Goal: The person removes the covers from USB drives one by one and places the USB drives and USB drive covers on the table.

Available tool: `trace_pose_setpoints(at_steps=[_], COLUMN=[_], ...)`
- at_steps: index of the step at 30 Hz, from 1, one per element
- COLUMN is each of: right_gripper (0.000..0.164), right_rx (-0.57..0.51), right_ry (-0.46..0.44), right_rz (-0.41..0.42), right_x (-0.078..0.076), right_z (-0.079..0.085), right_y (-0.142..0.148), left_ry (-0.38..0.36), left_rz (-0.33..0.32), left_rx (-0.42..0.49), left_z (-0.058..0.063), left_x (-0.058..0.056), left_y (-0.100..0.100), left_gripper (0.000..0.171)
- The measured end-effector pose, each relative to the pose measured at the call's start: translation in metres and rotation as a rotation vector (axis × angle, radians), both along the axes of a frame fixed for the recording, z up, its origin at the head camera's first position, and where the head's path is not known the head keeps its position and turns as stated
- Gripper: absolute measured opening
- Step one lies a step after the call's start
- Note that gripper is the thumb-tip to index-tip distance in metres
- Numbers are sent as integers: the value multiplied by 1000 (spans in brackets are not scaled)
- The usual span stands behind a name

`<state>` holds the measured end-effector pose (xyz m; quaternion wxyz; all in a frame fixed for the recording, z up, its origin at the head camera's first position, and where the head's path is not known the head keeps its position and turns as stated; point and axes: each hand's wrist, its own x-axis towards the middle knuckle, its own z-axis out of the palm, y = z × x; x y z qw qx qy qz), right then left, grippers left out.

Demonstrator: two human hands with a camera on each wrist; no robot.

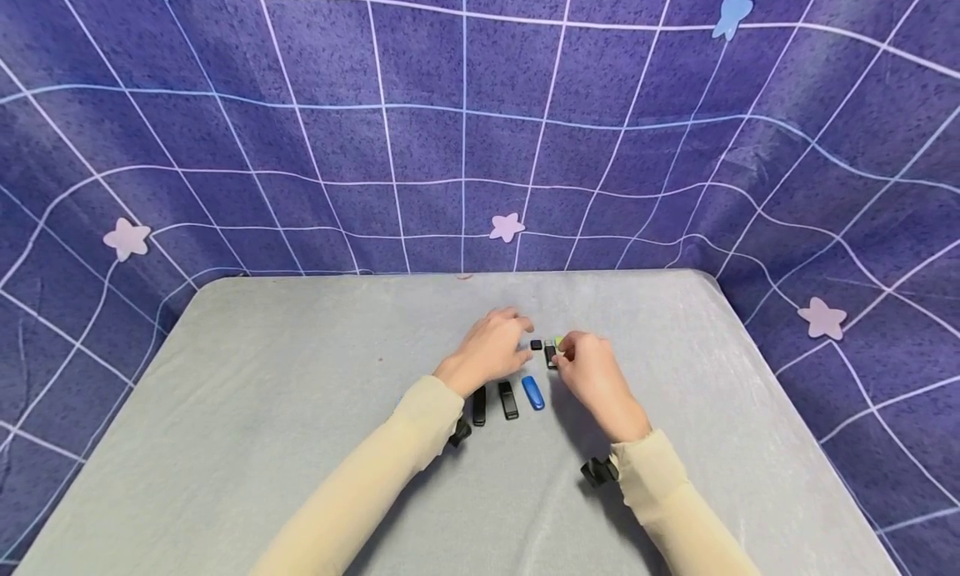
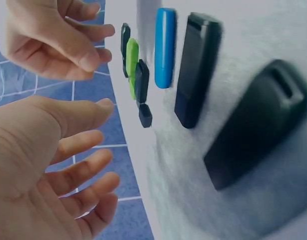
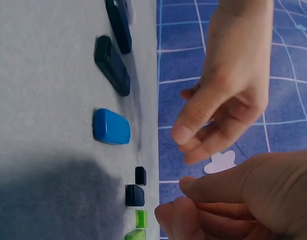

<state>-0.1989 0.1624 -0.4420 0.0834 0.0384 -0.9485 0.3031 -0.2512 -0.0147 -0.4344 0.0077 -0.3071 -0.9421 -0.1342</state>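
Several USB flash drives lie on the table. My left hand [image 1: 489, 348] hovers beside a small black cap [image 1: 536, 344], fingers loosely spread and holding nothing. My right hand [image 1: 597, 383] is just over a black flash drive [image 1: 551, 353], thumb and fingertips close together. In the right wrist view no thing shows between those fingers. Beside that drive lies a green flash drive [image 2: 133, 50], mostly hidden by the right hand in the head view. Closer to me are a blue flash drive [image 1: 533, 393] and two black flash drives, one in the middle [image 1: 508, 399] and one further left [image 1: 479, 405].
A grey cloth covers the table [image 1: 300, 351]. Behind and at both sides hangs a purple-blue curtain [image 1: 420, 142] with grid lines and stars. Black wrist mounts are strapped at the left [image 1: 459, 432] and right [image 1: 600, 472] sleeves.
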Motion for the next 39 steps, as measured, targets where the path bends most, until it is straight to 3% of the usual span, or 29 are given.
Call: trace_pose_setpoints(at_steps=[15,22,26,32,39], right_gripper=[10,11,13,19,22], right_rx=[-66,-97,-81,-54,-88], right_ry=[-74,-102,-74,-43,-69], right_rz=[56,84,116,143,128], right_x=[29,41,48,55,50], right_z=[-13,-7,-4,-3,-13], right_y=[-10,-11,-10,-13,-14], left_ry=[9,-11,-7,7,70], left_rz=[-38,-15,-9,17,29], left_rx=[38,84,103,111,121], left_z=[-15,-12,-9,-10,-17], left_x=[33,53,64,84,109], left_y=[-39,-54,-63,-78,-91], left_gripper=[38,41,44,56,77])
